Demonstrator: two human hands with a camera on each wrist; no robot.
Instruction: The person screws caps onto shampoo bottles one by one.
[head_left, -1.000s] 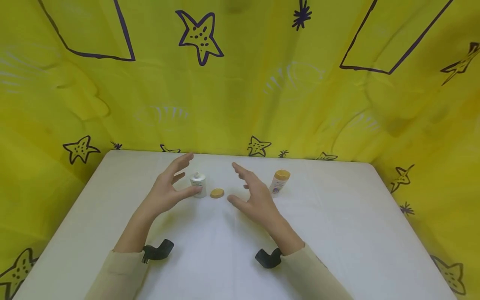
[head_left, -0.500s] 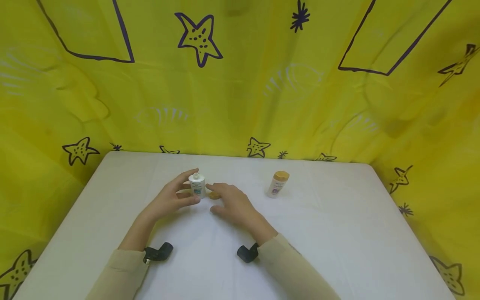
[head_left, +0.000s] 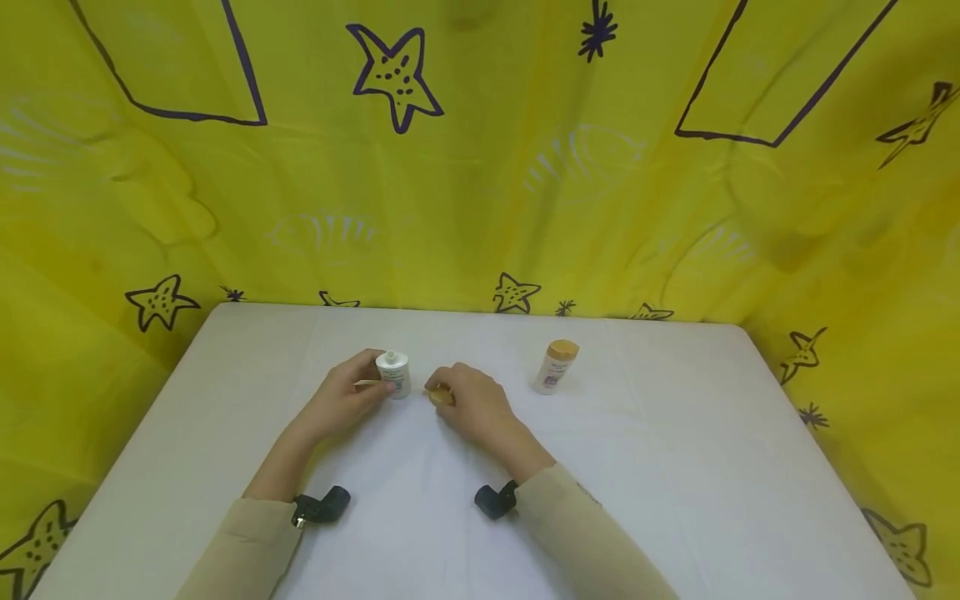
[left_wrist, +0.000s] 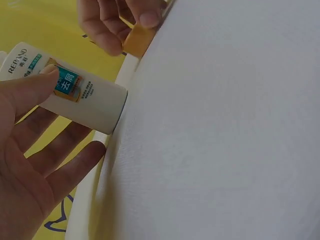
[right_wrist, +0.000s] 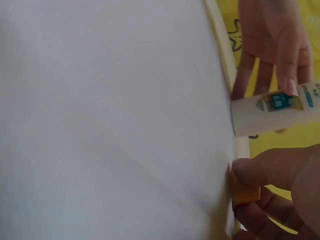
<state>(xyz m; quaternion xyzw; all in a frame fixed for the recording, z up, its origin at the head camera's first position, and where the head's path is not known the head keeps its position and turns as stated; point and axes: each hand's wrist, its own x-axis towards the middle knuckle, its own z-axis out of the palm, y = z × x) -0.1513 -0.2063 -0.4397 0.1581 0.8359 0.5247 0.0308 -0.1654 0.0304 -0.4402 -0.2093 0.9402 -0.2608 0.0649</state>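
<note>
An uncapped white shampoo bottle (head_left: pixel 396 377) stands upright on the table, its neck bare. My left hand (head_left: pixel 341 402) holds it from the left, thumb across the teal label and fingers behind, as the left wrist view shows on the bottle (left_wrist: pixel 95 97). Just to the right, my right hand (head_left: pixel 480 408) pinches an orange-yellow bottle cap (head_left: pixel 441 396) between thumb and fingers, low at the tabletop. In the right wrist view the cap (right_wrist: pixel 245 192) sits under the thumb, with its far side hidden by the fingers.
A second white bottle (head_left: pixel 555 368) with an orange-yellow cap on stands to the right of my right hand. The table (head_left: pixel 675 467) has a white cloth. A yellow curtain (head_left: pixel 480 167) with starfish drawings hangs behind it.
Both hands have come inward and down. My left hand has closed round the bottle. My right hand moved left to the cap lying on the table and now pinches it.
</note>
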